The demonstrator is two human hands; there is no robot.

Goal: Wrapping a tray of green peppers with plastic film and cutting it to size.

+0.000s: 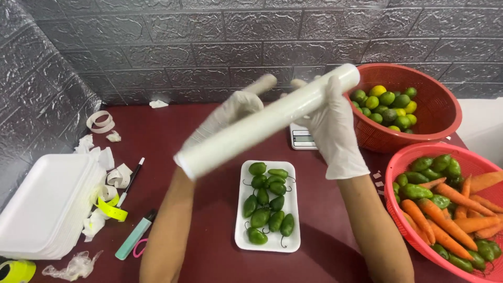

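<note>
Peppers [267, 204] lie on a white tray [242, 240] on the dark red worktop [204, 147]. Above it, the gloved left hand [225, 118] and right hand [332, 131] are apart, both clamped on a tilted roll of plastic wrap [262, 123]. Behind stands a small scale [302, 139].

We note thin white gloves, matt, on left hand [230, 112] and right hand [332, 133]. Roll of clear film [267, 121]: smooth, glossy plastic. Tray [268, 243]: white matt foam; peppers [266, 207] waxy, shiny. Baskets [440, 112]: red perforated plastic. Tabletop [178, 131]: smooth, dull maroon. Wall [209, 47]: grey, embossed, slight sheen.
</note>
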